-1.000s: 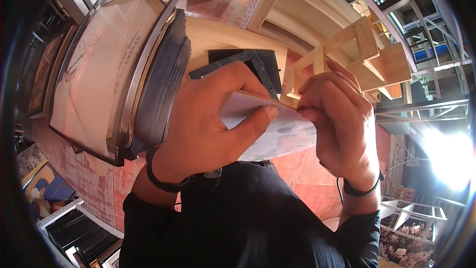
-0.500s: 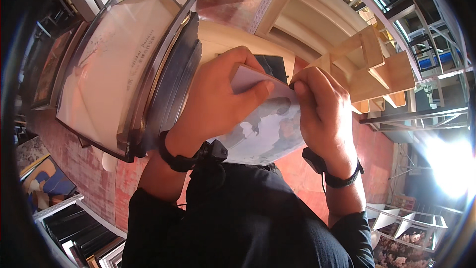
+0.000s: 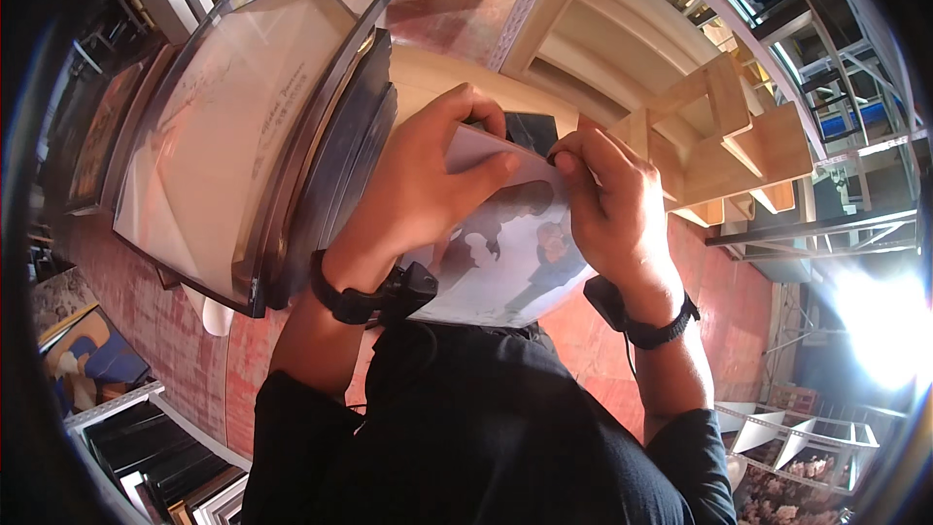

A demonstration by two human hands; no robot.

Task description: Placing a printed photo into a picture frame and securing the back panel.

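Note:
A thin picture panel [image 3: 507, 258], pale with dark grey printed figures, leans toward me with its lower edge at my waist. My left hand [image 3: 420, 170] grips its upper left part, thumb lying over the printed face and fingers behind the top edge. At the upper right corner, my right hand [image 3: 614, 199] is closed in a pinch with its fingers curled. Its fingertips touch the corner; whether they hold anything besides the panel cannot be seen. A dark flat thing [image 3: 535, 129] lies just beyond the panel's top edge, partly covered by my hands.
Several framed panels stand at my left, the front one a large dark-edged glazed frame [image 3: 219, 136]. Beyond my hands is a light wooden surface [image 3: 442, 76]. A wooden shelf unit [image 3: 748, 141] stands at the right, by a metal rack. Lower left, a bin [image 3: 160, 452] holds frame mouldings.
My right hand has shifted a little left and down, nearer my left hand. The panel's face has turned slightly, showing more of its print. Both hands keep their grip.

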